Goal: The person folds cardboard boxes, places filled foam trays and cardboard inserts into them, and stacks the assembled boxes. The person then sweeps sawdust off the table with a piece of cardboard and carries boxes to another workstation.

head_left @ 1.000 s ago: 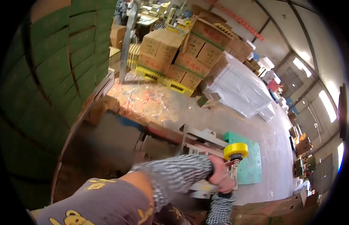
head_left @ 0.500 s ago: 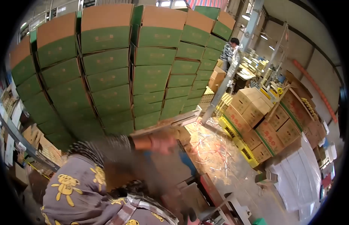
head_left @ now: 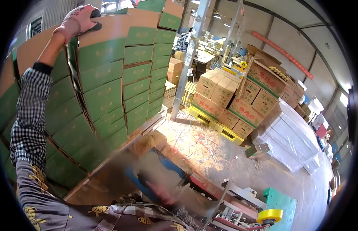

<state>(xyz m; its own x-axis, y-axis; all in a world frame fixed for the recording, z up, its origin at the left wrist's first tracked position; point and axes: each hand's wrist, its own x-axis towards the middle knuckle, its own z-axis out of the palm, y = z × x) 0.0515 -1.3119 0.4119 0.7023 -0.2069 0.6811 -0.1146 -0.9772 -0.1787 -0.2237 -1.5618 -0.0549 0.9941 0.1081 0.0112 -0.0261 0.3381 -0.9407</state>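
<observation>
My left hand, in a pink glove with dark fingertips, reaches up to the top row of a tall stack. Its fingers are hooked over the upper edge of a green and brown carton. Low in the middle, my right hand is gloved too and smeared by motion, so its fingers cannot be made out. It is close to a blue-edged box or panel, beside a machine frame that carries a roll of yellow tape.
Green cartons form a wall on the left. A metal post stands at its far end. Litter and strips cover the floor. Brown printed boxes sit on a yellow pallet, near a plastic-wrapped white stack.
My left hand has risen from low in front of the stack to the top edge of a carton. My right hand has come further into view, and the view has turned right.
</observation>
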